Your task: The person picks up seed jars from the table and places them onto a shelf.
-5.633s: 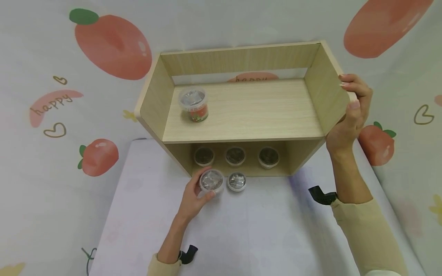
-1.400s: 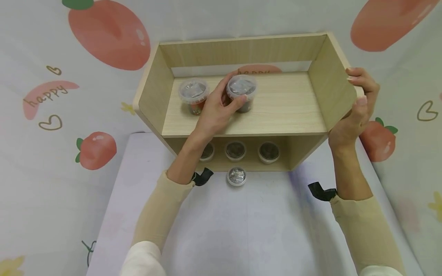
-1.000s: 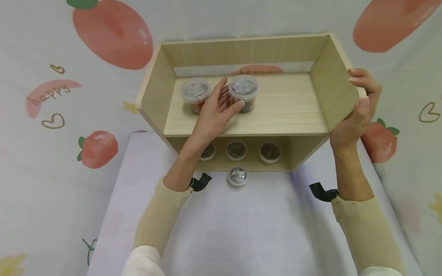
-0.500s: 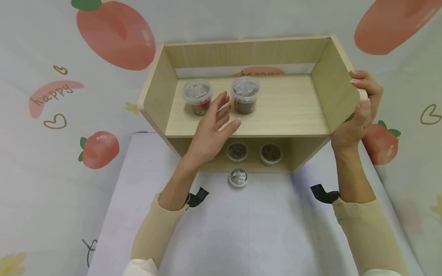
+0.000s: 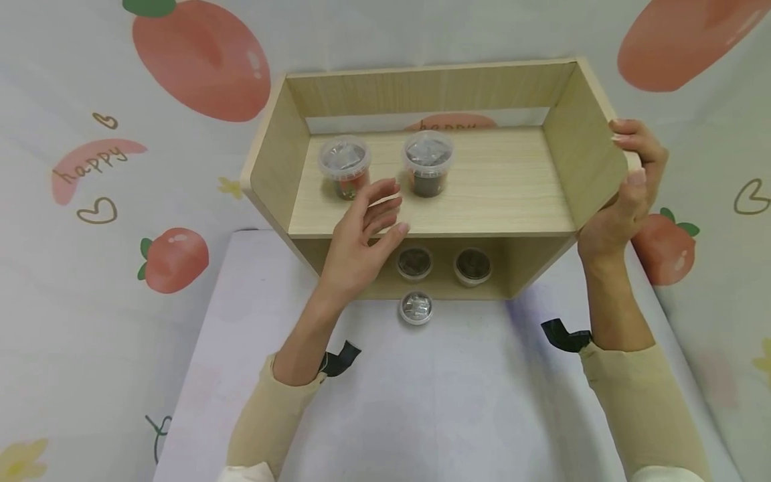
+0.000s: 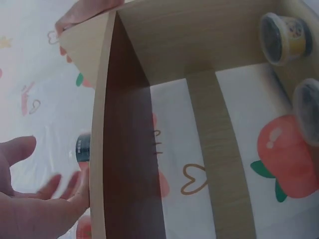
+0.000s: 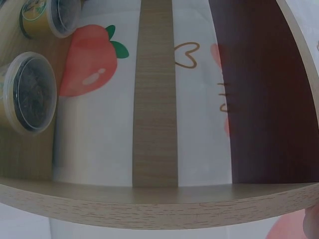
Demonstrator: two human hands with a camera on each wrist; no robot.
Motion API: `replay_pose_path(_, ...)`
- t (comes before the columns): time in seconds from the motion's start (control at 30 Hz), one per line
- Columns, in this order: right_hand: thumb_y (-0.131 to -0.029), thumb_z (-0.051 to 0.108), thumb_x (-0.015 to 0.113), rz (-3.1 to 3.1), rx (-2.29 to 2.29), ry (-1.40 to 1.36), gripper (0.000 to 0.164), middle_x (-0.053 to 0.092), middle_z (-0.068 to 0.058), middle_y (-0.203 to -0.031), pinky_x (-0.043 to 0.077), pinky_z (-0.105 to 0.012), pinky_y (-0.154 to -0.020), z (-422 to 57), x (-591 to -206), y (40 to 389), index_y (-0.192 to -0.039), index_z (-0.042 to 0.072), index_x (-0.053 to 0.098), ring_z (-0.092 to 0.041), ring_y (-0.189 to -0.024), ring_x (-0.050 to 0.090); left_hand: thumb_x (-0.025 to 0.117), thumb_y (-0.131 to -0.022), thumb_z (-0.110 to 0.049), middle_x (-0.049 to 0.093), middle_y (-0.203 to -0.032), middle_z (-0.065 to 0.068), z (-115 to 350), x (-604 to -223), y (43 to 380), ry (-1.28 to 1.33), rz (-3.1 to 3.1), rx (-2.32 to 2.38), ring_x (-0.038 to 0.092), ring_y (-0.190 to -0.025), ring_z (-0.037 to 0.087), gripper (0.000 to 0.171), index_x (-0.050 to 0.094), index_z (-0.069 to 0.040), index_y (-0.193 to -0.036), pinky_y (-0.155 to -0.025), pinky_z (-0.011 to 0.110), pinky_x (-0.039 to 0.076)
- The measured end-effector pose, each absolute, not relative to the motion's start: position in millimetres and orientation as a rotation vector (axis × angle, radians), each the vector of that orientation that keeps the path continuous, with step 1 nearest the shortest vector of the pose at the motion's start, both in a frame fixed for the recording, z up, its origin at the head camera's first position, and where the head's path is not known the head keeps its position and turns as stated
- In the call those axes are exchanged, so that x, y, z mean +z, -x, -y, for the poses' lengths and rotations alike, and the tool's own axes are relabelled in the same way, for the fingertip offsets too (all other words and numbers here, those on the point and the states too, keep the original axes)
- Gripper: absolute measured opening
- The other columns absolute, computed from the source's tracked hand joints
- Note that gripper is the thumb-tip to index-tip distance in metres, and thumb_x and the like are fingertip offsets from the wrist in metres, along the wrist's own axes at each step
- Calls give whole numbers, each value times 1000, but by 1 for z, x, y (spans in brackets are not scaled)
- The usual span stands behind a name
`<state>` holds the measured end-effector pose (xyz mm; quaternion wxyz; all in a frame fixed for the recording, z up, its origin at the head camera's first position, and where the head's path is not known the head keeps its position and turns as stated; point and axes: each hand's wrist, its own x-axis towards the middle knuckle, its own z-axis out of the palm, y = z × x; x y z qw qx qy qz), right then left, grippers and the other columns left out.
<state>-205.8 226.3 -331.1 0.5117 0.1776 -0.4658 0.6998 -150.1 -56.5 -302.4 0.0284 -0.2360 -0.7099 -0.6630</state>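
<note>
My left hand hovers in front of the upper board, fingers relaxed and holding nothing. Just beyond its fingertips, a lidded plastic tub with dark contents stands upright on that board. Left of it is a second lidded tub, with a red label, partly behind the fingers. With my right hand I grip the front edge of the right side panel of a pale wooden two-tier shelf. On the lower tier, a middle tub and a right tub show; the left one is hidden behind my left hand.
A smaller round tub with a silvery top stands on the white table just before the lower tier. Behind the shelf hangs a white cloth with fruit prints. Dark wrist mounts jut from both sleeves.
My left hand lifted the tub from the table onto the upper board, right of the first tub, let go and drew back toward me. My right hand keeps its grip on the panel.
</note>
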Motion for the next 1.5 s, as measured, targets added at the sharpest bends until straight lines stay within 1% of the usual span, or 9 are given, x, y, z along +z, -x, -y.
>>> replay_pose_path(0.2,-79,20,44,1118,1685,-427,33,48,-28,-106,34,-40,-93,-229,-333,208,-88,-11,48,-43,-106,41,56,-80,15,50,-113,29,62,-315,145,844,2021,-2072,52,-103,43,41,44,14,-119,-86,45,45)
replay_pose_path(0.4,-79,19,42,1116,1683,-424,32,48,-28,-105,34,-40,-93,-227,-332,207,-88,-11,48,-43,-105,41,60,-78,14,55,-106,26,70,-335,142,952,2067,-2052,56,-96,38,36,50,13,-113,-83,50,45)
replay_pose_path(0.63,-79,20,45,1105,1691,-434,32,48,-29,-105,33,-40,-94,-226,-333,206,-87,-11,48,-44,-106,40,66,-75,11,59,-106,20,79,-359,142,1004,2161,-1889,57,-97,28,37,55,8,-111,-82,49,45)
replay_pose_path(0.8,-78,21,46,1111,1698,-438,33,48,-29,-106,33,-40,-94,-225,-333,205,-88,-11,49,-44,-107,40,67,-75,9,59,-106,20,84,-376,140,987,2199,-1890,57,-97,26,36,56,8,-109,-83,52,43)
replay_pose_path(0.9,-78,20,46,1111,1701,-432,33,48,-28,-106,33,-40,-94,-224,-331,204,-88,-11,49,-43,-107,40,67,-75,8,60,-107,17,86,-386,141,969,2226,-1898,56,-99,25,37,56,8,-110,-84,51,43)
replay_pose_path(1.1,-80,16,44,1099,1717,-404,28,49,-27,-105,34,-39,-94,-224,-329,202,-87,-10,49,-41,-106,41,71,-74,3,60,-109,9,85,-409,145,961,2309,-1831,55,-100,20,40,57,6,-111,-85,49,43)
replay_pose_path(1.3,-80,17,42,1116,1689,-420,30,49,-28,-105,33,-40,-95,-226,-330,205,-88,-11,49,-43,-108,40,74,-71,1,61,-110,6,84,-437,148,930,2378,-1792,54,-102,17,44,59,0,-112,-87,46,42)
replay_pose_path(1.4,-79,18,43,1100,1700,-425,31,48,-29,-105,33,-40,-95,-228,-332,207,-88,-11,49,-43,-108,40,74,-72,0,60,-110,8,83,-450,148,921,2397,-1832,54,-103,18,44,58,2,-113,-87,49,41)
replay_pose_path(1.5,-78,19,44,1099,1702,-424,32,48,-29,-106,33,-40,-95,-229,-334,208,-87,-11,49,-44,-108,40,73,-73,-1,60,-111,9,81,-460,148,901,2424,-1865,53,-105,20,43,57,5,-113,-88,49,41)
